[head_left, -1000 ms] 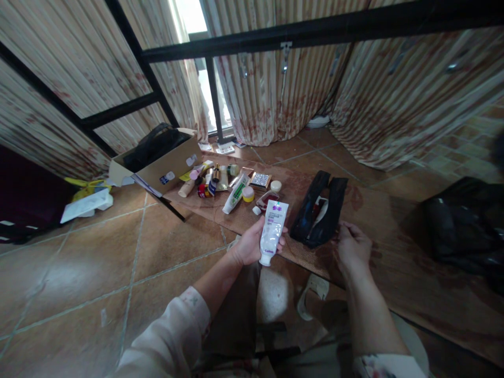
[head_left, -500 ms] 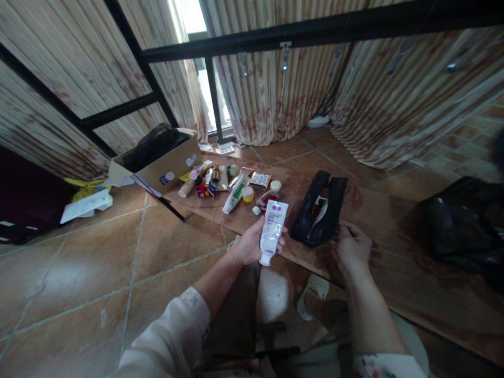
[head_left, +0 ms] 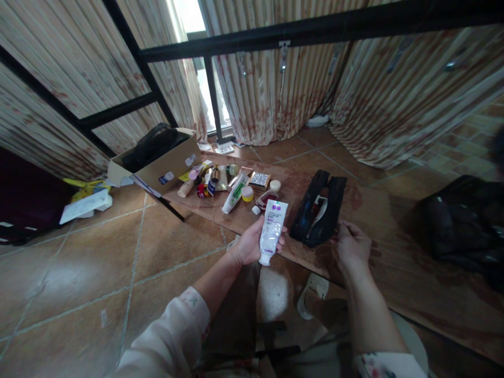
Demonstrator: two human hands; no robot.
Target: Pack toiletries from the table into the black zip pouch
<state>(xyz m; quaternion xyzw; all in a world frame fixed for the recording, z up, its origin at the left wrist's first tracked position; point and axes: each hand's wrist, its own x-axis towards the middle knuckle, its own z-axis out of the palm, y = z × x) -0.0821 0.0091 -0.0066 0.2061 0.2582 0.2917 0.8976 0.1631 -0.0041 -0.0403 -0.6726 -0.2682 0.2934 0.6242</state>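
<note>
A white squeeze tube with purple print (head_left: 272, 231) lies in my left hand (head_left: 251, 242), its cap end toward me and its printed face up. My fingers wrap round it from behind. To the right, a black zip pouch (head_left: 315, 210) stands on the low table with its top gaping, and something white and red shows inside. My right hand (head_left: 353, 244) pinches the pouch's near right end. Beyond the tube lie a green-and-white tube (head_left: 235, 194), a yellow-and-white jar (head_left: 248, 193), a glittery compact (head_left: 260, 180) and a small bottle of red liquid (head_left: 266, 199).
Several more cosmetics, among them a beige bottle (head_left: 186, 188), crowd the table's left part beside a cardboard box (head_left: 177, 163) holding a black item. A black bag (head_left: 464, 226) sits on the right. Curtains (head_left: 275, 105) and a dark metal frame (head_left: 252, 48) stand behind.
</note>
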